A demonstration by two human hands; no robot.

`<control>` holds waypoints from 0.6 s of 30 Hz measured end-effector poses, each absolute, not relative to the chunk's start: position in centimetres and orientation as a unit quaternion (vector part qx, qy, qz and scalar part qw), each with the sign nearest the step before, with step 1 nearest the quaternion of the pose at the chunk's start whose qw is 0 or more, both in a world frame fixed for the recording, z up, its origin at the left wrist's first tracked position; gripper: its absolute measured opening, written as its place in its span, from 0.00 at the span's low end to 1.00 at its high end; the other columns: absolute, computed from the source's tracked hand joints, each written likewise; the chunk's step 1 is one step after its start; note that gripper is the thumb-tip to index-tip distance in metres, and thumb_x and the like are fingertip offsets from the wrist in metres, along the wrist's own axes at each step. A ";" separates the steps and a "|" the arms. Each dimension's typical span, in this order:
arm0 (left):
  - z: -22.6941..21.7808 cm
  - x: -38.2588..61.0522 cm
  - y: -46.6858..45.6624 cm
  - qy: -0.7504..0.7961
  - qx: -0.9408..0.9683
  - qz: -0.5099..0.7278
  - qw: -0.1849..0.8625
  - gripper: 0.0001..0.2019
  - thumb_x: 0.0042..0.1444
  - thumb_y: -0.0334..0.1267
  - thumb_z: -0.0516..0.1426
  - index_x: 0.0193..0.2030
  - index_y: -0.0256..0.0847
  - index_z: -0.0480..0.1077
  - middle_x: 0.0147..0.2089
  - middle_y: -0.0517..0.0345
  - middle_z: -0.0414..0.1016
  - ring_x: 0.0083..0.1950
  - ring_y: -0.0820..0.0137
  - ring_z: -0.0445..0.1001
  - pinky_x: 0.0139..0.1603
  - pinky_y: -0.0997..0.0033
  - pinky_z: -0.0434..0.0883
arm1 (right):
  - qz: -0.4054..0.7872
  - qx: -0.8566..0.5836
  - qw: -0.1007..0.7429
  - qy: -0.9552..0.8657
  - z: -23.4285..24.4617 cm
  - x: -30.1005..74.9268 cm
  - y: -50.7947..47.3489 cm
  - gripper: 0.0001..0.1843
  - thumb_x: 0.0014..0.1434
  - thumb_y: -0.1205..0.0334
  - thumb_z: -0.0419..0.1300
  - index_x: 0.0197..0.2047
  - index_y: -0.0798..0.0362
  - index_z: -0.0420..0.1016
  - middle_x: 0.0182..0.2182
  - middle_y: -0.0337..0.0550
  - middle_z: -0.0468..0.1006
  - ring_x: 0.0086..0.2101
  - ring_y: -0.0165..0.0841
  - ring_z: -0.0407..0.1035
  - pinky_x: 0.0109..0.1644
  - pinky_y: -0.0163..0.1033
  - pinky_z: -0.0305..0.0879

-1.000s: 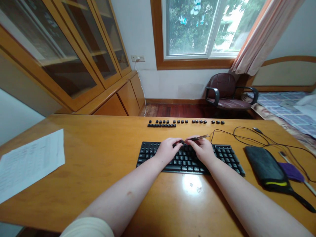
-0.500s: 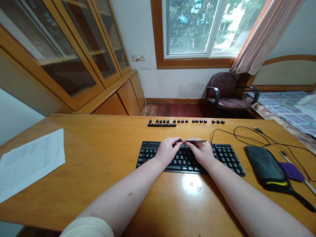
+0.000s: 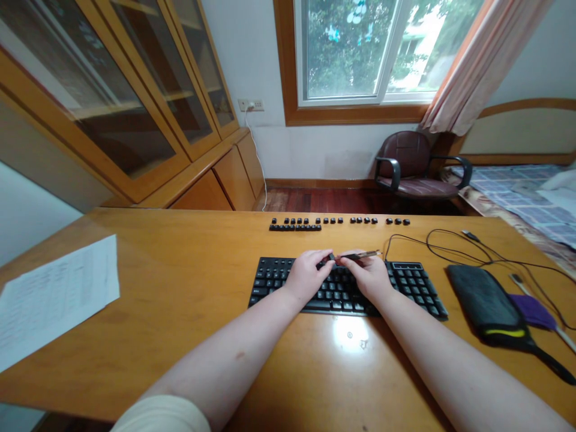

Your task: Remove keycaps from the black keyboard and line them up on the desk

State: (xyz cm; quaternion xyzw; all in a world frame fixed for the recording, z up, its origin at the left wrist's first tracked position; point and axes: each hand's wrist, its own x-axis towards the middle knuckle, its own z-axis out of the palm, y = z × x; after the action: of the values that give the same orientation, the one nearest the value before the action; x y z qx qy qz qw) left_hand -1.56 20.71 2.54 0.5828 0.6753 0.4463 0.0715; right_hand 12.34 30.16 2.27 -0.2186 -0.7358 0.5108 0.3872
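Observation:
A black keyboard [image 3: 335,305] lies on the wooden desk beneath both hands. My left hand [image 3: 309,273] is closed over its upper middle, pinching a small black keycap [image 3: 332,258] between thumb and fingers. Just right of it, my right hand [image 3: 369,276] grips a thin, dark, pen-like tool [image 3: 355,256] with a shiny end pointing right. The tool's other end is close to the keycap; whether they touch, I cannot tell. Loose black keycaps [image 3: 294,228] are lined up in rows along the desk's far edge.
To the right lie a looped cable [image 3: 432,240], a dark cleaning brush [image 3: 488,303] with a yellow stripe, and a purple item [image 3: 533,312]. Printed paper sheets [image 3: 63,294] rest at the left. An office chair [image 3: 407,165] stands beyond the desk.
The keycap in my left hand has turned slightly and shows more. The tool in my right hand has tilted a little, its right end rising. Both hands stay over the keyboard.

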 end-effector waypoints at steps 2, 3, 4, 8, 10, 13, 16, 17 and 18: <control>2.6 -1.6 20.7 0.675 0.572 0.455 0.102 0.13 0.53 0.36 0.59 0.46 0.39 0.74 0.42 0.51 0.78 0.44 0.66 0.75 0.50 0.64 0.72 | 0.500 -0.223 0.386 -0.743 2.4 12.4 30.2 0.10 0.54 0.56 0.60 0.32 0.53 0.79 0.32 0.44 0.81 0.35 0.36 0.75 0.44 0.42 0.71; 2.7 -1.7 20.7 0.673 0.565 0.462 0.122 0.13 0.53 0.37 0.59 0.46 0.39 0.74 0.42 0.51 0.78 0.44 0.66 0.75 0.49 0.64 0.72 | 0.493 -0.228 0.381 -0.748 2.5 12.4 30.3 0.11 0.55 0.56 0.60 0.32 0.53 0.79 0.32 0.44 0.81 0.35 0.37 0.75 0.44 0.42 0.71; 2.8 -1.8 20.7 0.669 0.557 0.471 0.144 0.13 0.53 0.38 0.58 0.46 0.39 0.74 0.43 0.51 0.78 0.44 0.65 0.76 0.49 0.64 0.72 | 0.484 -0.234 0.376 -0.755 2.6 12.5 30.3 0.11 0.55 0.56 0.59 0.32 0.53 0.79 0.31 0.44 0.81 0.35 0.37 0.75 0.44 0.42 0.71; 3.0 -2.2 21.0 0.641 0.503 0.521 0.254 0.11 0.54 0.39 0.57 0.42 0.39 0.76 0.44 0.51 0.78 0.46 0.64 0.75 0.52 0.62 0.70 | 0.429 -0.217 0.364 -0.798 2.6 12.8 30.3 0.12 0.58 0.56 0.56 0.34 0.51 0.79 0.33 0.44 0.81 0.36 0.37 0.75 0.45 0.44 0.71; 3.1 -2.4 21.3 0.624 0.464 0.547 0.310 0.10 0.51 0.39 0.59 0.39 0.38 0.77 0.41 0.52 0.79 0.44 0.64 0.76 0.51 0.62 0.70 | 0.397 -0.193 0.375 -0.815 2.5 13.0 30.2 0.10 0.58 0.57 0.57 0.36 0.50 0.79 0.33 0.44 0.81 0.36 0.37 0.75 0.45 0.44 0.71; 3.0 -2.6 21.6 0.592 0.409 0.584 0.376 0.11 0.46 0.40 0.62 0.35 0.36 0.76 0.37 0.52 0.80 0.40 0.65 0.77 0.47 0.63 0.71 | 0.366 -0.152 0.393 -0.830 2.2 13.2 30.1 0.09 0.57 0.59 0.58 0.38 0.49 0.78 0.35 0.43 0.81 0.37 0.36 0.75 0.45 0.43 0.71; 2.9 -2.6 21.8 0.555 0.369 0.623 0.408 0.13 0.43 0.41 0.64 0.35 0.35 0.75 0.37 0.52 0.79 0.40 0.67 0.76 0.48 0.64 0.70 | 0.346 -0.120 0.397 -0.842 2.1 13.3 30.1 0.09 0.58 0.62 0.58 0.41 0.47 0.77 0.37 0.43 0.80 0.39 0.35 0.74 0.46 0.42 0.71; 2.8 -2.6 21.8 0.547 0.360 0.633 0.413 0.13 0.43 0.41 0.64 0.35 0.35 0.75 0.37 0.52 0.79 0.40 0.67 0.76 0.48 0.64 0.70 | 0.340 -0.112 0.396 -0.845 2.2 13.4 30.1 0.10 0.58 0.62 0.57 0.42 0.47 0.76 0.38 0.43 0.80 0.39 0.35 0.74 0.46 0.42 0.71; 2.8 -2.5 21.9 0.541 0.354 0.640 0.416 0.13 0.42 0.40 0.64 0.35 0.35 0.75 0.37 0.52 0.79 0.40 0.67 0.75 0.48 0.64 0.69 | 0.334 -0.103 0.396 -0.849 2.2 13.4 30.1 0.10 0.58 0.62 0.57 0.42 0.47 0.76 0.38 0.43 0.80 0.39 0.34 0.74 0.46 0.42 0.71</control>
State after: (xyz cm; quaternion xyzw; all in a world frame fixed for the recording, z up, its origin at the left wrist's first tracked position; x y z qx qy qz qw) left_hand -2.54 21.87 2.76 0.3539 0.5408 0.6398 0.4159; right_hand 13.38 30.14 2.23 -0.1026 -0.8493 0.3336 0.3961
